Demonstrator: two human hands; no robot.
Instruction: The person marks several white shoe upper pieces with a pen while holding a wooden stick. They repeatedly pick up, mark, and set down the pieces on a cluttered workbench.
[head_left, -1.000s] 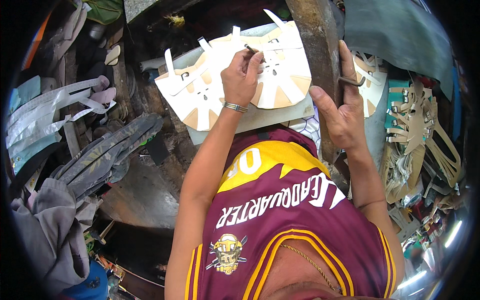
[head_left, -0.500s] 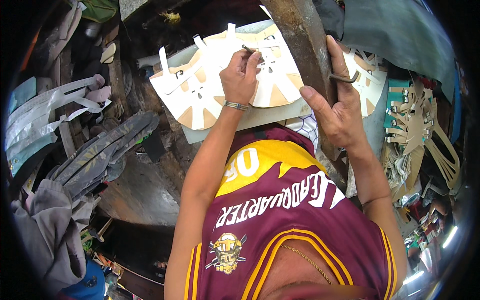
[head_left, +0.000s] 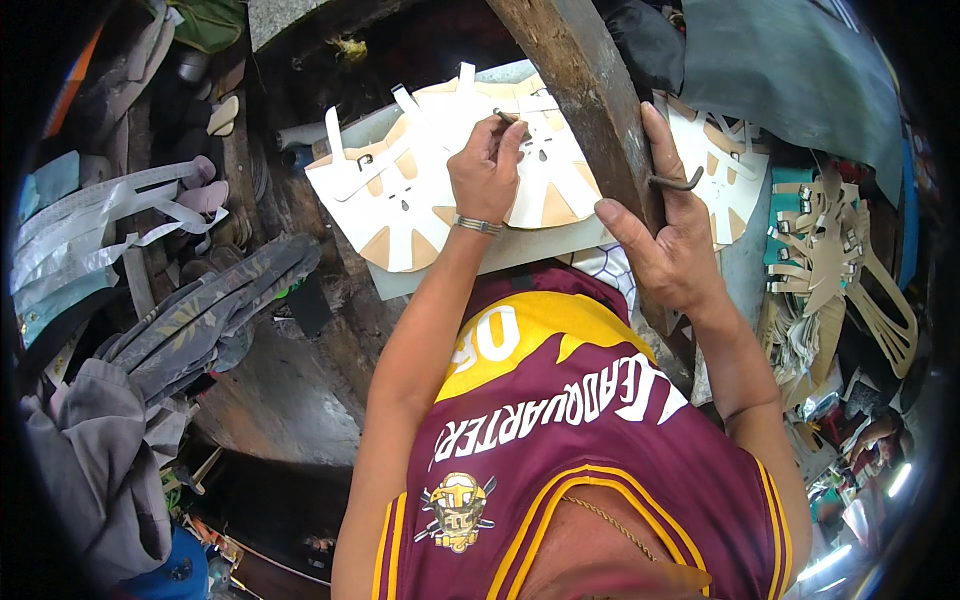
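Note:
My left hand (head_left: 484, 172) is closed in a pinch on a short, dark metal rod (head_left: 507, 117), held over white sheets of cut shoe uppers (head_left: 385, 205). These have beige patches, small dark slots and standing straps with buckles, and they lie on a grey board (head_left: 400, 283). To the right, my right hand (head_left: 672, 235) is against a thick wooden beam (head_left: 590, 90), thumb and fingers stretched apart across it. A bent metal hook (head_left: 682, 182) sticks out from the beam in front of these fingers.
More white uppers (head_left: 715, 180) lie right of the beam. Tan strapped uppers (head_left: 830, 240) hang at the far right. A dark green sheet (head_left: 790, 80) covers the upper right. Cloth (head_left: 100, 470) and grey strips (head_left: 80, 250) are piled at left.
The view has shifted a little. My left hand and the rod sit slightly lower over the uppers. My right hand stays against the beam.

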